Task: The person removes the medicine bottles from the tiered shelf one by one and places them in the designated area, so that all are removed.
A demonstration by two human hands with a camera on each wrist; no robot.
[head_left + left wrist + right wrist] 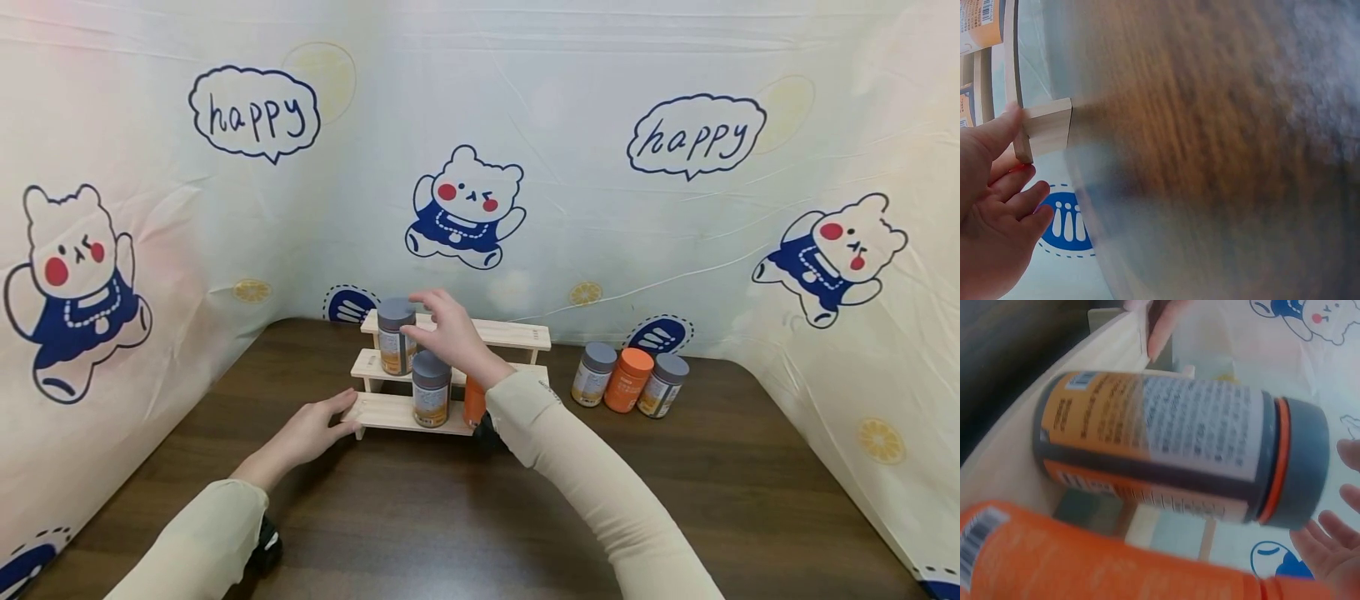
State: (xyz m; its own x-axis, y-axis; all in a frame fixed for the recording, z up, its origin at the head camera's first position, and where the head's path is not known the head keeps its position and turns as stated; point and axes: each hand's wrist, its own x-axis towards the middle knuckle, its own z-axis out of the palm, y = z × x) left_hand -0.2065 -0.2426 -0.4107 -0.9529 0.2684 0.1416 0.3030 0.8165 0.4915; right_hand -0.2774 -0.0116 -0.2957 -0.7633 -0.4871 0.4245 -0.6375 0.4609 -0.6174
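Note:
A wooden stepped rack (390, 408) stands on the table, light-coloured, with three tiers. My left hand (309, 429) grips the left end of its lowest tier, thumb on top and fingers around the end, as the left wrist view shows. On the middle tier, at left, is a grey-lidded jar (396, 337). My right hand (453, 337) is beside that jar's lid, thumb and fingers spread apart; whether they touch it I cannot tell. Another grey-lidded jar (1160, 444) stands on the lowest tier. Right of it is an orange jar (1104, 562), partly hidden by my right wrist in the head view.
Right of the rack, a grey-lidded jar (594, 375), an orange jar (628, 381) and a second grey-lidded jar (663, 386) stand in a row on the dark wooden table (420, 517). A printed curtain (570, 233) encloses the back and sides.

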